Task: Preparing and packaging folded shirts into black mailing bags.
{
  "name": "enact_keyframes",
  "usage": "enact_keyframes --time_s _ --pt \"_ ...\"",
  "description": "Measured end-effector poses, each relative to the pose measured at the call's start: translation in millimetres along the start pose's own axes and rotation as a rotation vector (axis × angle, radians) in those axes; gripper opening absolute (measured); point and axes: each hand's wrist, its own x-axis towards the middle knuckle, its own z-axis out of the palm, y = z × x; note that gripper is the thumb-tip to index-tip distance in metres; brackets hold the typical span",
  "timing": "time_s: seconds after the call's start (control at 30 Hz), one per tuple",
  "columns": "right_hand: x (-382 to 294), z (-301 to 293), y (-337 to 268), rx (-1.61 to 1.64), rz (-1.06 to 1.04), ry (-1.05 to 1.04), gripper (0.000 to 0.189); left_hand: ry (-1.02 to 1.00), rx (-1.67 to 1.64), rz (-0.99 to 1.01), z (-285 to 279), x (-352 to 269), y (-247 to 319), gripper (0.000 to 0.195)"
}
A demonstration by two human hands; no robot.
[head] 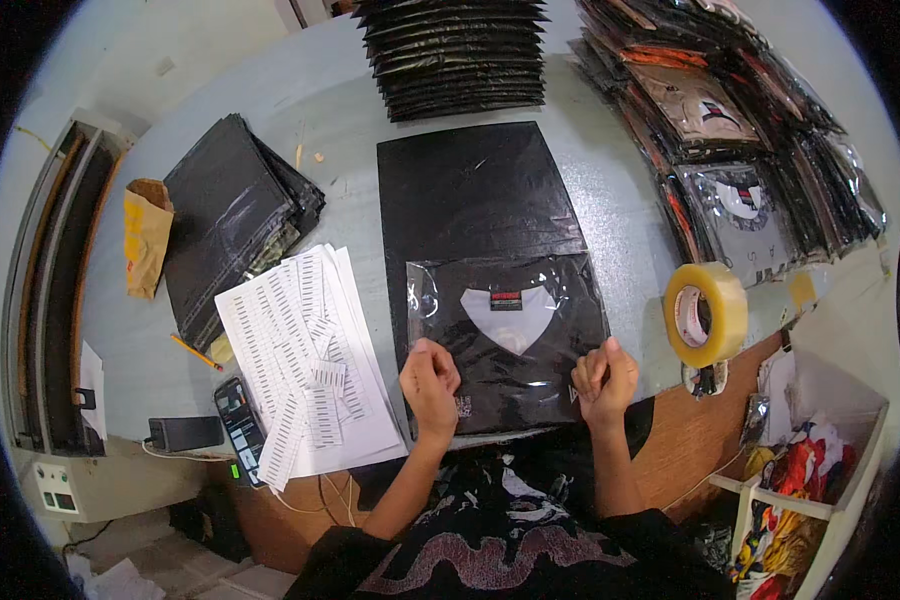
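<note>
In front of me lies a folded dark shirt (487,375) in a clear plastic bag (435,281). Its white V-shaped inner neck carries a red and black label (505,300) that bears writing. My left hand (429,386) pinches the left edge of the bag, fingers curled. At the opposite edge, my right hand (606,379) has its thumb and curled fingers closed on the plastic. Beneath the bagged shirt, and reaching beyond its far side, rests a flat black plastic mailer (476,191).
Printed label sheets (360,442), a phone (236,424), a pencil (196,352) and black mailers (217,217) lie left. A tape roll (729,319) stands at right, before bagged garments (742,202). Behind is a stack of black packages (457,67); a cloth-filled bin (795,506) sits lower right.
</note>
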Motion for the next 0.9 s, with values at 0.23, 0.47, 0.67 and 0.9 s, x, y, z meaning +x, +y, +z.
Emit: enact_keyframes --time_s 0.23,0.47,0.67,0.9 --pt "-3 -12 -7 -0.129 -0.233 0.159 0.044 0.087 -0.08 -0.04 -14 10 14 0.035" --pt "-33 48 28 -0.147 -0.277 -0.064 0.044 -0.221 -0.273 -0.136 43 -36 -2 0.046" --pt "-40 34 38 -0.307 -0.236 -0.021 0.044 -0.209 -0.119 0.076 28 -38 -22 0.043" --pt "-33 6 20 -0.585 -0.362 0.039 0.041 -0.117 0.006 0.211 12 -31 -16 0.042"
